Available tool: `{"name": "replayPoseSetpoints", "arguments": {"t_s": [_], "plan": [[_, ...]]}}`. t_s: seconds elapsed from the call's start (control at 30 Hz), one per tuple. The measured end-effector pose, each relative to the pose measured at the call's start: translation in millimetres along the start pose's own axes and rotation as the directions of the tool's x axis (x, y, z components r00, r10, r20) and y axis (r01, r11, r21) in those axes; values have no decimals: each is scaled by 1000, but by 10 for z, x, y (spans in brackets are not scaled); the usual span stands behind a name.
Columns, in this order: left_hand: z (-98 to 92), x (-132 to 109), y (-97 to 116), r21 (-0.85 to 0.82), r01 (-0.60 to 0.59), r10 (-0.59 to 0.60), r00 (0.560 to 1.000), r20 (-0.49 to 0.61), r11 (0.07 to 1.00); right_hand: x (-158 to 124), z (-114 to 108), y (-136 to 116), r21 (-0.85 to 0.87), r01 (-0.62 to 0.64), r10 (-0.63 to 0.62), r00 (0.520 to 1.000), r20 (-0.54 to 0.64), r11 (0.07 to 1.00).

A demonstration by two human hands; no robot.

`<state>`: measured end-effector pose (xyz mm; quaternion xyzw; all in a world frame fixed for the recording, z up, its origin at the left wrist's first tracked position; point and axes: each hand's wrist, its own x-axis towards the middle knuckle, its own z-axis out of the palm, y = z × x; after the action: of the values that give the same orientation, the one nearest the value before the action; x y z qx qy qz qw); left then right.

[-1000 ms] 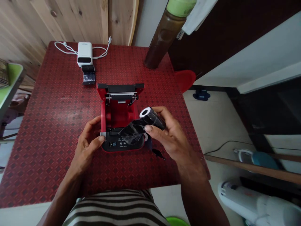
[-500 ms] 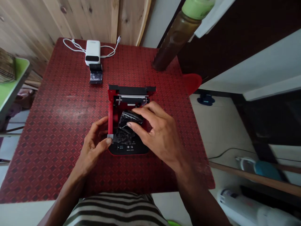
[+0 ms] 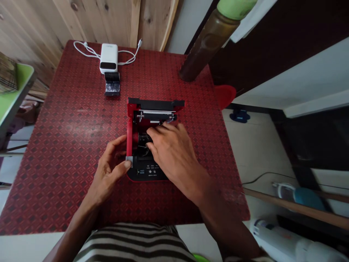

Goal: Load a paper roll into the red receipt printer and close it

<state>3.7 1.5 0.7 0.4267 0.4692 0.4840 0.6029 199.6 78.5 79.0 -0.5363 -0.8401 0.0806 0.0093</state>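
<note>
A small red and black printer [image 3: 148, 177] stands on the table with its lid [image 3: 152, 104] raised at the back. My left hand [image 3: 110, 165] steadies its left side, thumb on the grey corner piece [image 3: 129, 160] and fingers curled along the red wall. Inside the bay lies a glossy black ribbon roll [image 3: 143, 139]. My right hand [image 3: 173, 149] reaches over the bay, its fingers closed on the roll and covering its right part. A metal-ended roller [image 3: 156, 117] sits in the underside of the lid.
A white power bank [image 3: 109, 58] with a looped white cable [image 3: 127, 62] lies at the back left, with a piece of black ribbon [image 3: 112, 84] in front of it. A tall brown bottle [image 3: 203, 47] with a green cap stands at the back right of the red patterned table [image 3: 68, 163].
My right hand has lowered the black ribbon roll into the printer's bay; the loose film no longer covers the front panel. My left hand keeps its hold on the printer.
</note>
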Motion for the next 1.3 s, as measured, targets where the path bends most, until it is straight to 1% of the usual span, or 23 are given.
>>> {"name": "replayPoseSetpoints", "arguments": {"t_s": [0.07, 0.1, 0.27, 0.37, 0.5, 0.57, 0.67, 0.73, 0.8, 0.9, 0.97, 1.03, 1.13, 1.2, 1.23, 1.3], "plan": [[2, 7, -4, 5, 4, -4, 1000, -5, 1000, 65, 37, 4, -2, -1, 1, 999, 39, 1000], [3, 11, -6, 5, 4, -4, 1000, -8, 1000, 90, 64, 7, -6, -3, 3, 999, 40, 1000], [6, 14, -1, 6, -7, 7, 1000, 1, 1000, 126, 213, 21, -46, -17, 17, 1000, -1, 999], [9, 11, 11, 19, -9, 9, 1000, -3, 1000, 130, 246, 25, -34, -7, 7, 1000, -3, 999], [15, 15, 17, 28, -14, 14, 1000, -13, 1000, 100, 158, 58, -1, 29, -29, 1000, -6, 1000], [13, 16, 16, 37, -8, 9, 1000, -14, 999, 42, 63, 107, 63, 54, -55, 998, 11, 997], [4, 11, 12, 36, 5, -4, 1000, -11, 999, -81, -75, 208, 216, 143, -155, 987, 39, 966], [0, 4, 13, 32, 8, -8, 1000, -11, 999, -151, -127, 265, 301, 223, -241, 970, 24, 927], [0, -8, 23, 32, 15, -14, 1000, -17, 999, -188, -138, 293, 345, 276, -292, 957, -7, 897], [-2, -22, 71, 48, 39, -38, 999, -29, 998, -192, -116, 289, 361, 314, -321, 946, -41, 878], [-11, -2, 128, 61, 50, -48, 998, -35, 997, -198, -98, 278, 356, 327, -322, 944, -77, 875], [-21, 71, 206, 92, 40, -35, 998, -48, 995, -236, -79, 273, 351, 330, -298, 944, -144, 876], [-15, 293, 355, 197, -31, 52, 994, -101, 980, -360, -39, 271, 355, 327, -232, 930, -286, 876], [16, 481, 460, 253, -148, 184, 975, -121, 956, -468, -7, 260, 343, 323, -189, 909, -370, 882], [39, 571, 509, 269, -203, 236, 967, -96, 942, -524, 7, 250, 331, 317, -170, 898, -405, 889], [88, 718, 586, 285, -268, 289, 957, -35, 920, -625, 35, 222, 306, 305, -143, 879, -455, 902]]}}
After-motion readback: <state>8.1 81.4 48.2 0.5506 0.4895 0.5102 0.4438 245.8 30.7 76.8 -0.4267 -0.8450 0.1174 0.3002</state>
